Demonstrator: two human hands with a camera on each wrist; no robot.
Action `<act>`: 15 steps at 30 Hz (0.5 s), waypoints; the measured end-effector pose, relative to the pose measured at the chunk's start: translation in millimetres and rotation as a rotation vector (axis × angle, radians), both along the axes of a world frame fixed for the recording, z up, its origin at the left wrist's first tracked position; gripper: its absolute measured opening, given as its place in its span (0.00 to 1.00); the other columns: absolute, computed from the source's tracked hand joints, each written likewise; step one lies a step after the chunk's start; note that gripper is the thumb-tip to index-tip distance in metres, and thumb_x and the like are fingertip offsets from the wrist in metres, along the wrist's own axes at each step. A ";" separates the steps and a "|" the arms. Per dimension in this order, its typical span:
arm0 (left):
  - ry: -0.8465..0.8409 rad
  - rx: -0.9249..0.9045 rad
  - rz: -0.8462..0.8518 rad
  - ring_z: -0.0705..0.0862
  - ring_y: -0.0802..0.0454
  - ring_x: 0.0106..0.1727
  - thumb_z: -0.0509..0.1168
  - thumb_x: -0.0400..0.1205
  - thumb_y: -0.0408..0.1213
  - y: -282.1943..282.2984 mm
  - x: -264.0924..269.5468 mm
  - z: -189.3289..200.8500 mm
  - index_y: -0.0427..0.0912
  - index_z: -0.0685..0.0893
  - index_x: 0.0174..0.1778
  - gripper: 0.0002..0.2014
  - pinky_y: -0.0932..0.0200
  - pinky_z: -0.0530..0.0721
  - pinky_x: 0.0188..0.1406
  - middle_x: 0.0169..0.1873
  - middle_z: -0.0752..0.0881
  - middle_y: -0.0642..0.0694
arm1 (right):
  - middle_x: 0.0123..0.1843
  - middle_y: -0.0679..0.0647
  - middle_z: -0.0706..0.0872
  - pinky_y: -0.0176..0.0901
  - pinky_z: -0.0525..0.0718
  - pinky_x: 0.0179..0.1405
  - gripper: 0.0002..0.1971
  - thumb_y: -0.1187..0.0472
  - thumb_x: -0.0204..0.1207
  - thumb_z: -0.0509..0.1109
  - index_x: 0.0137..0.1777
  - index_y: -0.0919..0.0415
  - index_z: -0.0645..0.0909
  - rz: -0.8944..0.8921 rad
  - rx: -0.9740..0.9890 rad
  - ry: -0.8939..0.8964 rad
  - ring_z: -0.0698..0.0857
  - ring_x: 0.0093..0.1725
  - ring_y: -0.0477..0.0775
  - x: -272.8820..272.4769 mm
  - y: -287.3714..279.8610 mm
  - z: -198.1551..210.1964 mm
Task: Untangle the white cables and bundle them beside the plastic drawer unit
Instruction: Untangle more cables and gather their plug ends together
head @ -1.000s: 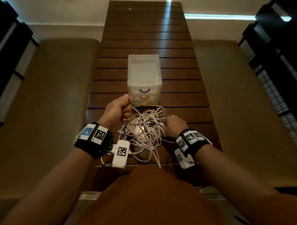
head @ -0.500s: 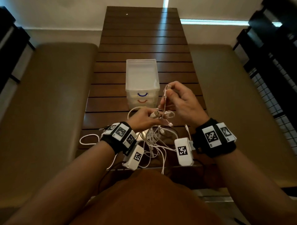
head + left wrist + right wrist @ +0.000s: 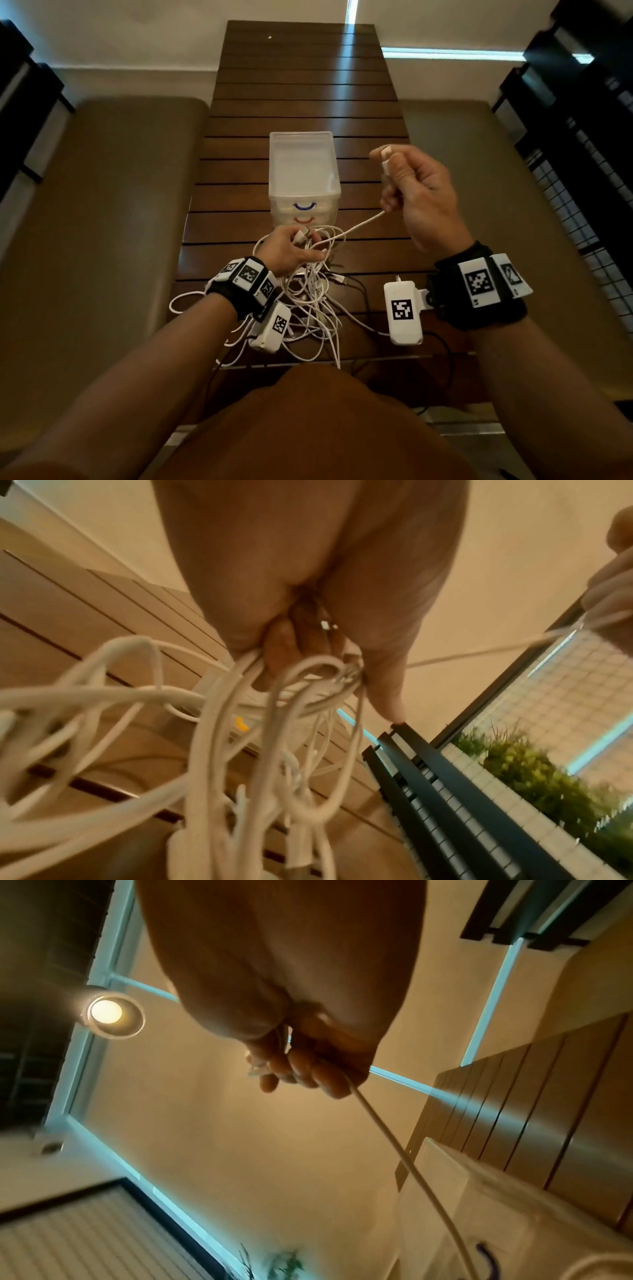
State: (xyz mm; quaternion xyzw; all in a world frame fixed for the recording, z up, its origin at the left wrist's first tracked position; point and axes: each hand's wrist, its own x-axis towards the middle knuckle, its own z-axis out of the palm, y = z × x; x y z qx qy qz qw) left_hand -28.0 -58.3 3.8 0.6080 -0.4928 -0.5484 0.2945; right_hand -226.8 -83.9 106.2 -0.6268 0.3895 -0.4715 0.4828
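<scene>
Stretching slantwise from the left hand (image 3: pixel 289 251) up to the raised right hand (image 3: pixel 423 195), one cable (image 3: pixel 356 228) runs taut, gripped by both. The left also clutches the tangle (image 3: pixel 311 294) near the table's (image 3: pixel 301 85) front edge, just before the drawer unit (image 3: pixel 303 171); bare slats flank it.

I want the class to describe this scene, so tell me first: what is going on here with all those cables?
A person at a wooden table is untangling white cables. The left hand grips the tangle just in front of the plastic drawer unit. The right hand is raised to the right of the unit, holding one cable end with that cable stretched back to the pile. Most cables are still knotted; nothing is bundled yet.
</scene>
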 end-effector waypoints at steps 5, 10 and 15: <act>0.312 0.030 0.150 0.82 0.58 0.30 0.69 0.78 0.28 -4.6 -4.1 12.4 0.40 0.82 0.59 0.13 0.61 0.79 0.32 0.39 0.85 0.49 | 0.37 0.35 0.83 0.23 0.77 0.37 0.17 0.72 0.84 0.58 0.68 0.59 0.79 0.089 0.089 0.275 0.80 0.35 0.27 5.6 9.5 -21.6; 0.606 0.098 0.224 0.66 0.58 0.24 0.55 0.85 0.35 -2.4 -15.4 25.8 0.39 0.81 0.51 0.10 0.64 0.63 0.24 0.26 0.68 0.51 | 0.36 0.54 0.87 0.38 0.83 0.34 0.07 0.68 0.84 0.63 0.49 0.59 0.81 0.095 0.337 0.162 0.84 0.31 0.46 7.6 14.5 -46.7; 0.631 0.117 0.144 0.62 0.56 0.24 0.54 0.85 0.35 0.3 -23.1 26.5 0.41 0.76 0.40 0.10 0.63 0.62 0.22 0.26 0.67 0.49 | 0.33 0.55 0.85 0.42 0.80 0.33 0.09 0.61 0.87 0.57 0.48 0.60 0.78 0.154 0.489 0.195 0.83 0.32 0.50 12.0 19.0 -57.7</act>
